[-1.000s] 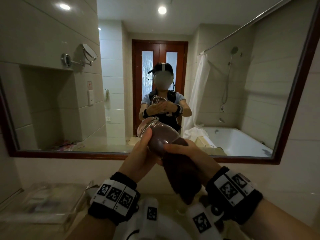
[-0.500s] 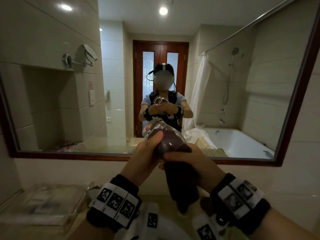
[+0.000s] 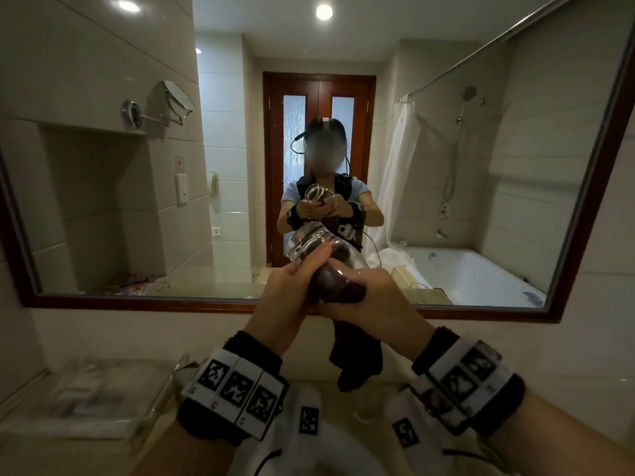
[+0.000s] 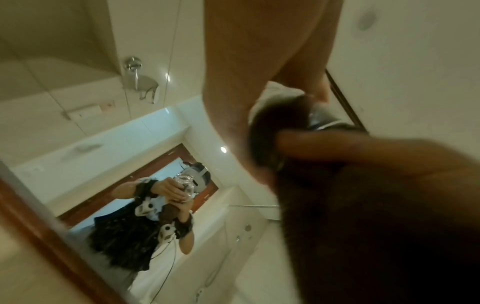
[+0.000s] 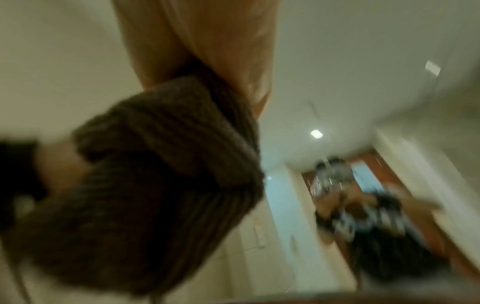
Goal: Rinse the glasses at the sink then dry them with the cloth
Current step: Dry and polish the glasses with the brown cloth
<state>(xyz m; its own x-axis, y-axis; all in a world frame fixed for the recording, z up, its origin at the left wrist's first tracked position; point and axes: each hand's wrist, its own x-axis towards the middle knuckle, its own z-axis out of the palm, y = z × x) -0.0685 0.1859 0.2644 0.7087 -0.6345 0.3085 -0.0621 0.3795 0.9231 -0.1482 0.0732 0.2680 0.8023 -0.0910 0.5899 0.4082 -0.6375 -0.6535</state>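
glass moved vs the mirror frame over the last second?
Yes, slightly. In the head view the glass sits a bit right along the mirror frame, its height against the frame about unchanged, both hands gripping as before.

Right-wrist view: motion-blurred throughout. Cloth (image 3: 355,348): upper end stuffed inside glass (image 3: 311,247), hidden by right hand (image 3: 374,300). Sink (image 3: 343,455): cut off at bottom edge, masked by wrist rigs.

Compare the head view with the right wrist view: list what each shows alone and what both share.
Head only: the left hand gripping the clear drinking glass, the wooden-framed wall mirror, the white bathtub. Right wrist only: the dark brown ribbed cloth's weave up close, though blurred. Both: the cloth bunched in the right hand and a ceiling light.
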